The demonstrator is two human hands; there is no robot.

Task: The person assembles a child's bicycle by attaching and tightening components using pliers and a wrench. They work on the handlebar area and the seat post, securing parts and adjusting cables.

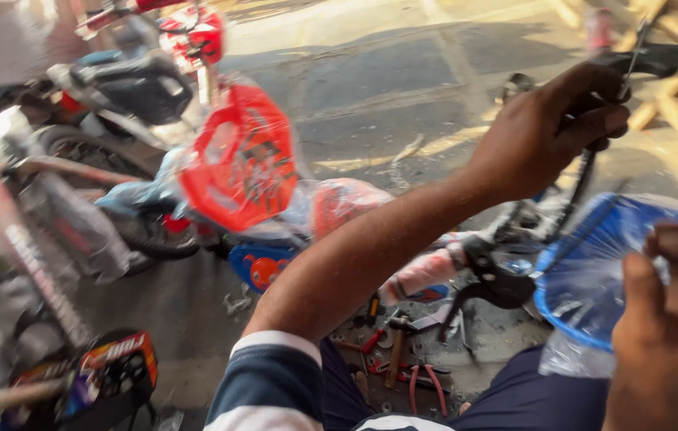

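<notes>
Above scattered tools [403, 363], hands grip handlebar [650, 60] and blue basket [594, 271].

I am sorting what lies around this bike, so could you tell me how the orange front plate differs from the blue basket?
The orange front plate is a flat, shield-shaped panel, while the blue basket is a hollow, open container. The plate stands far to the left with no hand near it; the basket sits close by the right hand. The plate carries dark markings; the basket looks plain. Both appear wrapped in clear plastic film.
</notes>
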